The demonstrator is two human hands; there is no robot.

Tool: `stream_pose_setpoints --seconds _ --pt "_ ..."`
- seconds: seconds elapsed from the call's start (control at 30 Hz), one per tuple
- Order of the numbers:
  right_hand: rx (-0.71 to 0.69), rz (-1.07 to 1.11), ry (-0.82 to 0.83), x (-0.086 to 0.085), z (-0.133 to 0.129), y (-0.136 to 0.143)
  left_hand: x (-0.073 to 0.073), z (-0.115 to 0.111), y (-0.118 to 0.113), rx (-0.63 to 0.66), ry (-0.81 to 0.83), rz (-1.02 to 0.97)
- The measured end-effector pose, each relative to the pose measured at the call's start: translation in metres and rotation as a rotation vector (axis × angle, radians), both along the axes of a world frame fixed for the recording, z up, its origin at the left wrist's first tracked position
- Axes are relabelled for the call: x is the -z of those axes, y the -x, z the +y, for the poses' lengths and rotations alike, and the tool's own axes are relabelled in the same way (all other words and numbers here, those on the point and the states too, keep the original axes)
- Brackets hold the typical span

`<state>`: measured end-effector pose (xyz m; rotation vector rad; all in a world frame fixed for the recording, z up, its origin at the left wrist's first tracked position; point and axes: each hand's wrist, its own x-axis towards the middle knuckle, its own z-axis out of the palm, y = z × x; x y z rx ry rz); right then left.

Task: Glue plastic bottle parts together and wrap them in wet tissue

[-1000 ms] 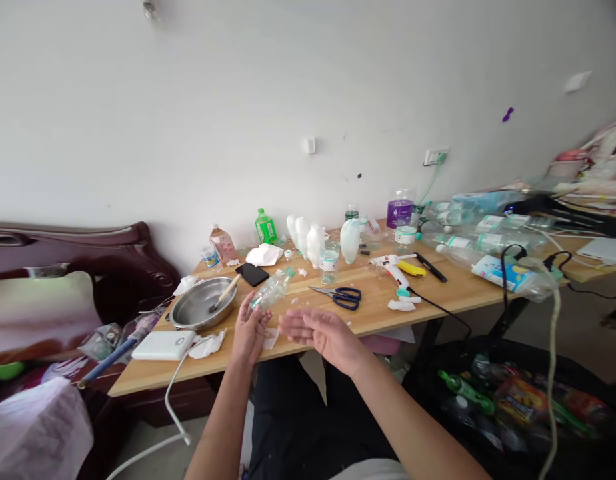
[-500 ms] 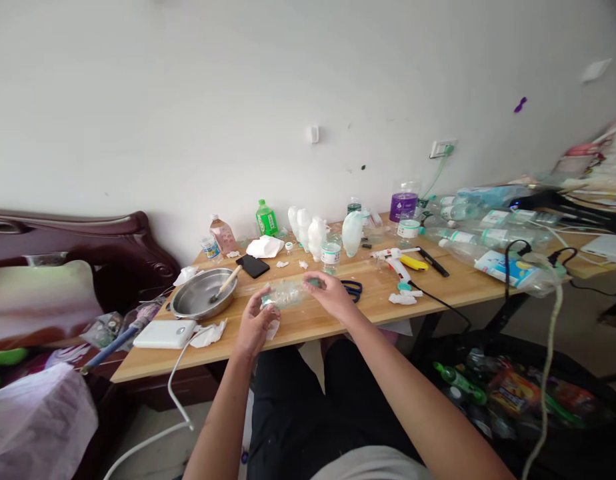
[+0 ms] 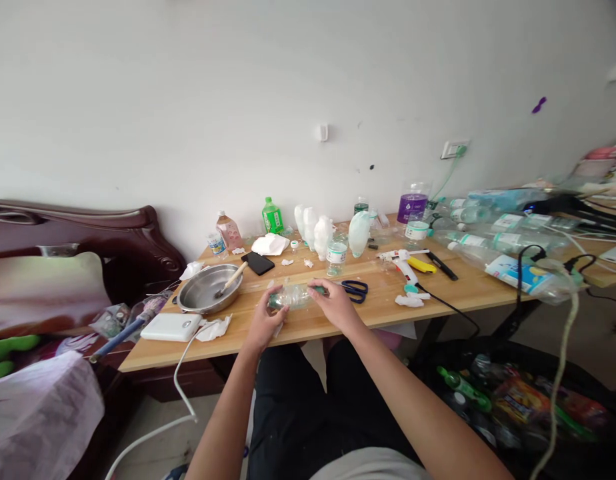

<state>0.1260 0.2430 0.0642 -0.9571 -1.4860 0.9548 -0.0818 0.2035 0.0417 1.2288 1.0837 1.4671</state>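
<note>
Both my hands hold a clear plastic bottle (image 3: pixel 295 295) lying sideways just over the front part of the wooden table. My left hand (image 3: pixel 266 317) is closed around its left end, and my right hand (image 3: pixel 332 303) grips the right end between thumb and fingers. Right of my right hand lie dark-handled scissors (image 3: pixel 357 289). Behind the hands stand a cut bottle piece with a label (image 3: pixel 337 256) and several white-coated bottle shapes (image 3: pixel 323 236). To the left is a steel basin (image 3: pixel 203 293) with a wooden-handled brush (image 3: pixel 233 279) in it.
A glue gun (image 3: pixel 404 268), a yellow cutter (image 3: pixel 421 265) and a black stick (image 3: pixel 442 265) lie on the right. Several bottles (image 3: pixel 511 243) crowd the table's right end. A black phone (image 3: pixel 259 263) and a white power bank (image 3: pixel 170 327) with a cable are on the left.
My head view has turned slightly left, so the table contents appear shifted right. Both hands keep hold of the bottle, which now looks more level and slightly lower relative to the table objects.
</note>
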Motion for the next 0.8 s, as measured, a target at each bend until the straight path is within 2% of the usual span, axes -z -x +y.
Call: stream_pose_setpoints --seconds 0.2,0.4,0.57,0.63,0.73,0.8 --pt "-0.053 0.036 -0.009 -0.003 -0.003 -0.001 0.001 -0.001 0.001 0.03 0.005 -0.062" --pt "-0.182 0.097 -0.046 -0.013 -0.002 -0.02 0.003 0.002 0.001 0.005 -0.018 -0.148" --pt "-0.235 0.229 -0.017 -0.02 -0.003 -0.024 0.006 0.006 0.001 0.008 -0.03 -0.175" --pt "-0.169 0.333 0.015 -0.017 -0.013 -0.016 0.006 0.006 0.002 -0.005 -0.047 -0.189" --pt "-0.044 0.482 0.093 -0.004 -0.049 -0.004 0.007 0.008 0.003 -0.065 -0.09 -0.22" --pt "-0.101 0.51 0.173 0.005 -0.077 -0.001 0.008 0.01 0.004 -0.109 -0.114 -0.24"
